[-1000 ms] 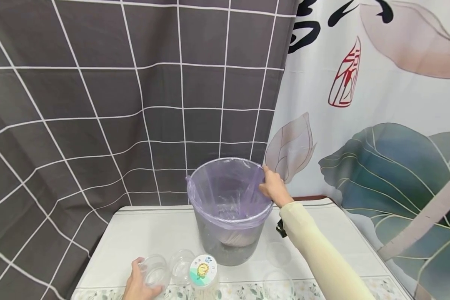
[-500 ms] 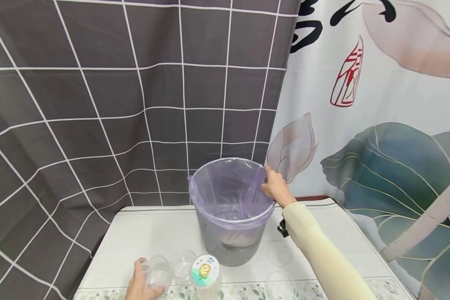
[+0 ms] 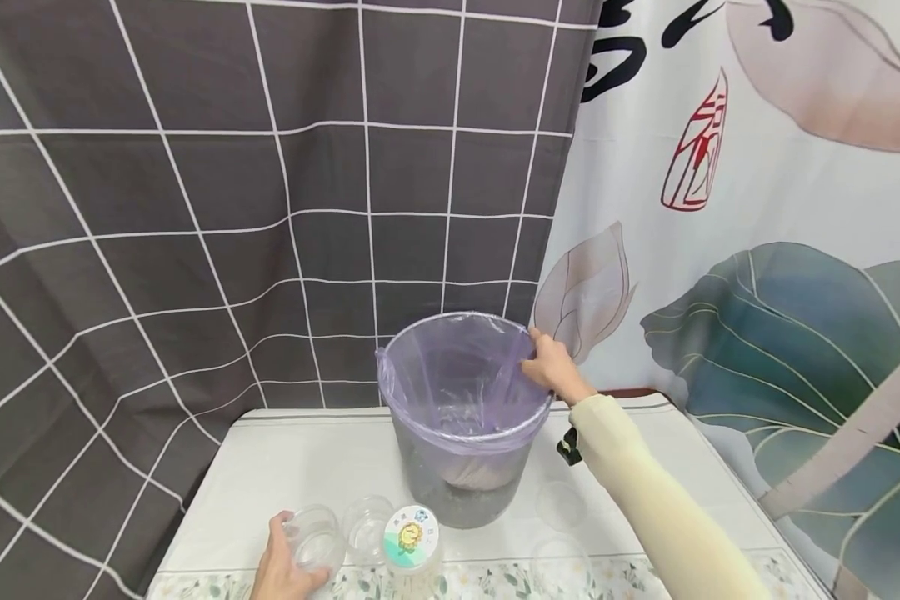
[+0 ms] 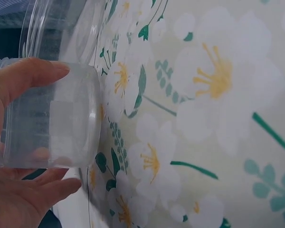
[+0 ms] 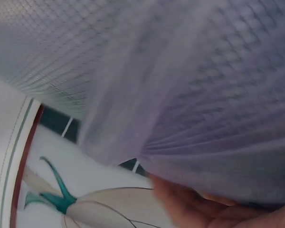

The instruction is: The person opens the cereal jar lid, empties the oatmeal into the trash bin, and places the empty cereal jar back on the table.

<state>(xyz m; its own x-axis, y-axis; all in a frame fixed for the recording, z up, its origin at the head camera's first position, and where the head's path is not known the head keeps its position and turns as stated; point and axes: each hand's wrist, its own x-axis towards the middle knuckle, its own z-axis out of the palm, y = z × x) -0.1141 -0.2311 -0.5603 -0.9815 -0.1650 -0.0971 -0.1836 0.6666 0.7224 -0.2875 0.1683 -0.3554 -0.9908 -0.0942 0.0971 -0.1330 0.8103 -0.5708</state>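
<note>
At the table's (image 3: pixel 315 454) far middle stands the bin (image 3: pixel 457 496), lined with a purple bag (image 3: pixel 457 367) folded over its rim. The right hand (image 3: pixel 557 367) grips that rim on its right side, with the bag between; the wrist view shows the bag stretched into creases beside the fingers, which are partly hidden. Nearer the front and well to the left, the left hand (image 3: pixel 281 571) holds a clear jar (image 3: pixel 318 543) upright, thumb on one side and fingers on the other. Just to the jar's right is a second jar (image 3: pixel 365 529), then a lidded jar (image 3: pixel 411 537) with a flower printed on top, close in front of the bin. Two faint clear discs (image 3: pixel 561 507) lie below the right sleeve (image 3: pixel 652 492), to the bin's right.
</note>
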